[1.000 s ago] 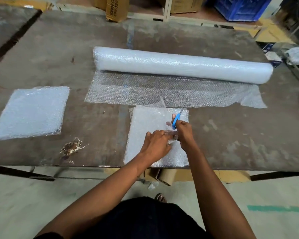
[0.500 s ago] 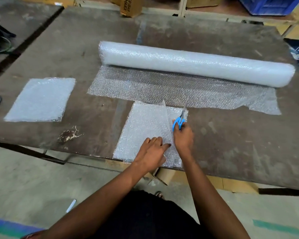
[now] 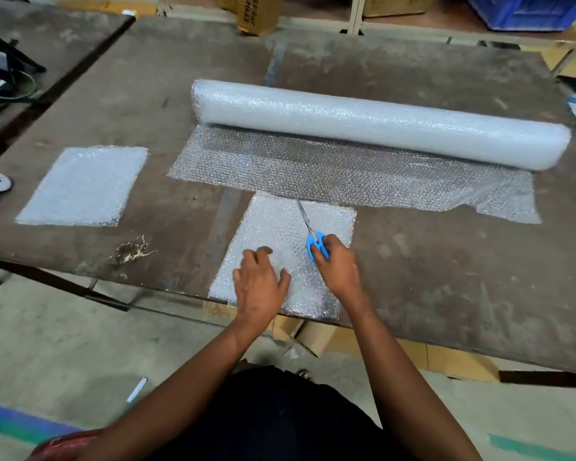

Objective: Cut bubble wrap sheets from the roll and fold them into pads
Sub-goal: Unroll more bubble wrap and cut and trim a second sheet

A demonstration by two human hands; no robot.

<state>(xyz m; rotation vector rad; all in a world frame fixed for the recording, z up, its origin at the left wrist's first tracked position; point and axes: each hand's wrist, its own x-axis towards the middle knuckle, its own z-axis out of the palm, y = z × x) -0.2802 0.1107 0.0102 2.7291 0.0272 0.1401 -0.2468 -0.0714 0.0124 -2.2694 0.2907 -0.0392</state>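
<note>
Right at the table's [image 3: 446,261] near edge, my left hand [image 3: 258,287] lies flat with fingers spread, pressing on the folded bubble wrap pad [image 3: 280,227]. My right hand [image 3: 338,264] grips the blue-handled scissors [image 3: 315,242], blades closed and resting on the pad, tips pointing toward the roll [image 3: 379,123]. Its loose sheet [image 3: 346,171] touches the pad's far edge. Another pad [image 3: 84,186] sits well off to the left.
</note>
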